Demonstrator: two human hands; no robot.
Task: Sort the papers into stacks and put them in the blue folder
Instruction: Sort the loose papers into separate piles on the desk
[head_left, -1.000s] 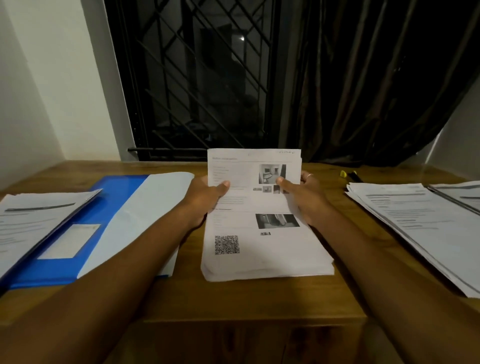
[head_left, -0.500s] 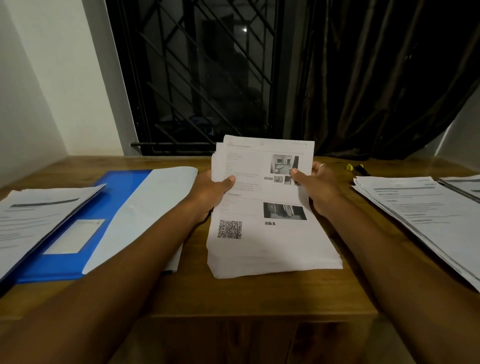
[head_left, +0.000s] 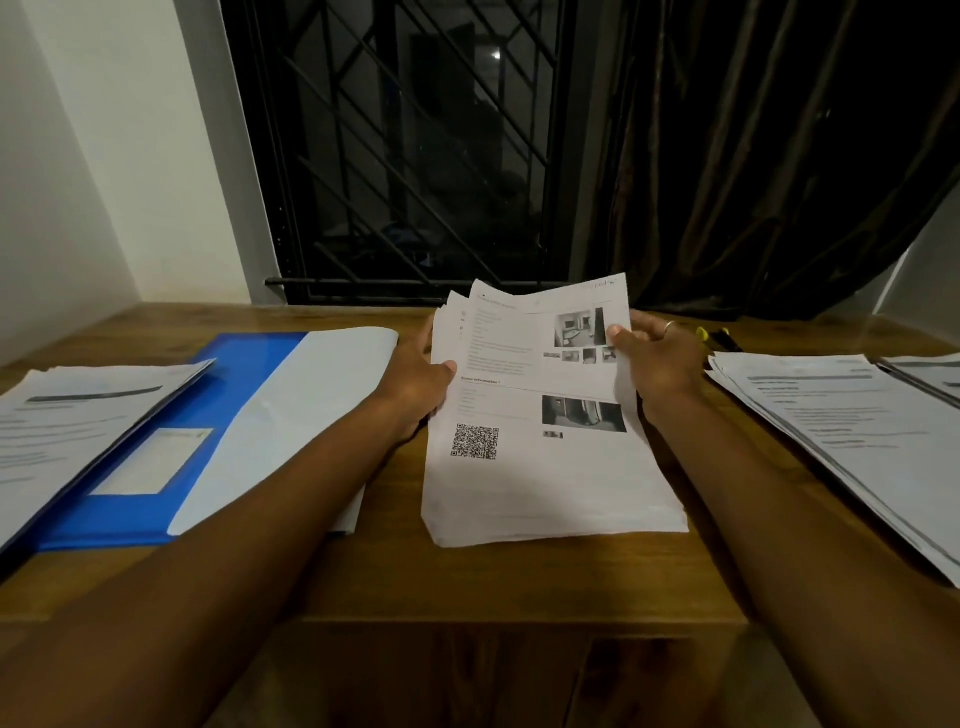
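Left grip (head_left: 415, 384): it holds the left edge of the middle paper stack (head_left: 545, 467). The thumb lies on the top sheet and the other fingers are hidden behind the papers.
Right grip (head_left: 660, 364): it holds the right edge of the same stack near the far corner, with the thumb pressed on the printed side. One finger carries a ring (head_left: 669, 326).
Middle paper stack: it is between the two grips at the centre of the table (head_left: 493, 582). Its near edge rests on the wood and its far end is lifted, and the sheets fan a little at the far left corner. The top sheet shows small photos, lines of text and a QR code.
Blue folder (head_left: 67, 525): it lies flat on the left part of the table, apart from the held stack. It has a pale label (head_left: 150, 462) on it.
White sheet (head_left: 291, 415): it lies on the right half of the blue folder, and the left forearm crosses its near corner.
Left paper stack (head_left: 78, 415): it overlaps the left side of the blue folder.
Right paper stack (head_left: 831, 426): it lies on the right part of the table, with another pile (head_left: 930, 371) partly on top of it at the frame edge.
Yellow marker (head_left: 702, 332): it lies behind the right grip, beside a dark pen (head_left: 727, 340).
Background: a barred window (head_left: 415, 156), a dark curtain (head_left: 753, 156) and a white wall (head_left: 104, 156).
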